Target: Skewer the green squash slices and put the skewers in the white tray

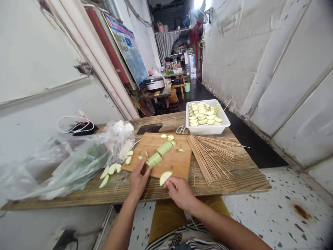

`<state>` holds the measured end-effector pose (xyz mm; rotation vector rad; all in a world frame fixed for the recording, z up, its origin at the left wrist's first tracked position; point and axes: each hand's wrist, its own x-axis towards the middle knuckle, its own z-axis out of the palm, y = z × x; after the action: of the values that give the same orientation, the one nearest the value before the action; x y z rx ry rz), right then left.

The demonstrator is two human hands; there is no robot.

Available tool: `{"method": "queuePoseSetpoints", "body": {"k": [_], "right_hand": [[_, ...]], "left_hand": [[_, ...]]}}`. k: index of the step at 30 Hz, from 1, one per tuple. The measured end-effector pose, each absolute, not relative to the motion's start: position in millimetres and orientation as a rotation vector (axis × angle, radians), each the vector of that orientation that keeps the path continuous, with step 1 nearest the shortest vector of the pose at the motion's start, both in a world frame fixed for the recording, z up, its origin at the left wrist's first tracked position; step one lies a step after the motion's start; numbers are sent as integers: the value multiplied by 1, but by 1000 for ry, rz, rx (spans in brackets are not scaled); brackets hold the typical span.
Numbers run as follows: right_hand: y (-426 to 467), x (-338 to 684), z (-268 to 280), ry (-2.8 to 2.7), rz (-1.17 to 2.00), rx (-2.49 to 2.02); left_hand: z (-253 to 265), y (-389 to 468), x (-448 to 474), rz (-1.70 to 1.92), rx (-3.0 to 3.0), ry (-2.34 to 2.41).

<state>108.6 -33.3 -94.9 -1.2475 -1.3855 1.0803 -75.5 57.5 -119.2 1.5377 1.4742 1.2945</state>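
Observation:
My right hand (179, 192) is closed on a pale green half-moon vegetable slice (165, 178), perhaps zucchini, over the front edge of the wooden cutting board (179, 163). A thin stick (194, 222) shows below my right wrist; whether that hand holds it too is unclear. My left hand (139, 178) is at the board's left front, thumb and index finger apart, close to the cut green vegetable pieces (154, 160). Behind those lies a longer green chunk (164, 148). Loose slices (170, 138) lie at the board's back.
Bamboo skewers (208, 156) fan out right of the board. Behind them stands a white tub (208, 129) of skewered slices. Scissors (182, 130) and a dark-bladed cleaver (149, 129) lie behind the board. Plastic bags (78, 163) and more slices (112, 169) are left. A person (168, 65) sits far back.

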Motion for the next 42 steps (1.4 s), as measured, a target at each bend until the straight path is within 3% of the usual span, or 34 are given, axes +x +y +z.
{"method": "queuePoseSetpoints", "body": {"k": [4,11,17,22,26,42], "right_hand": [[-33,106,-96,-1409,1073,-1250],[-35,107,-101,-1429,1072,-1245],[-42,108,-92,-1446,1078,-1236],[-53,106,-72,-1565,1078,-1148],[-57,106,-66,-1627,1039,-1146],[-59,111,-66,-1588,1145,-1227]], "left_hand": [[-125,58,-67,1378,1851,1586],[-120,51,-57,1452,1789,1462],[-98,38,-49,1616,1052,1302],[-74,32,-50,1332,410,801],[-65,26,-46,1318,189,656],[-44,21,-27,1356,342,866]]}}
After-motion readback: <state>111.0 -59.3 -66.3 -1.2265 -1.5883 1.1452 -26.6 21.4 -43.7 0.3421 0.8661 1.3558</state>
